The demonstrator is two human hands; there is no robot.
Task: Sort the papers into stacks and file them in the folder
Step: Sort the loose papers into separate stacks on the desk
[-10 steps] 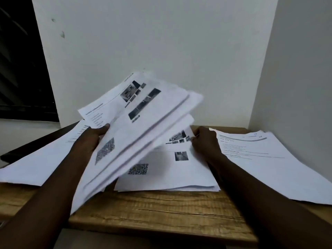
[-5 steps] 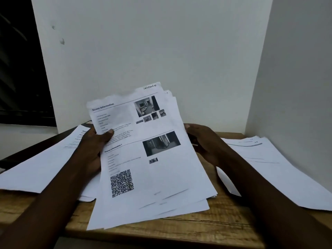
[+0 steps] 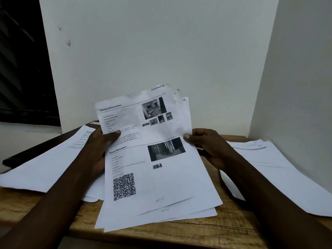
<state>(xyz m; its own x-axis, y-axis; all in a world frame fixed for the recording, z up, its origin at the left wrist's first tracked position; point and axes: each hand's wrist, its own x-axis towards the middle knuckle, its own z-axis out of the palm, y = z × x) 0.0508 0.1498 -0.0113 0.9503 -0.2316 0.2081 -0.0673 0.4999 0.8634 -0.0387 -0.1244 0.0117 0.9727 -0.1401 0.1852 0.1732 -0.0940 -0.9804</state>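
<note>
Sheaf of printed papers, raised above the table front edge: pinched by left hand and right hand at either side.

A sheaf of papers stands tilted at centre over the table, the left hand at its left edge and the right hand at its right. The left stack and right stack lie flanking it. The back wall rises behind.

Raised, the left hand and right hand each pinch, thumbs uppermost.
</note>
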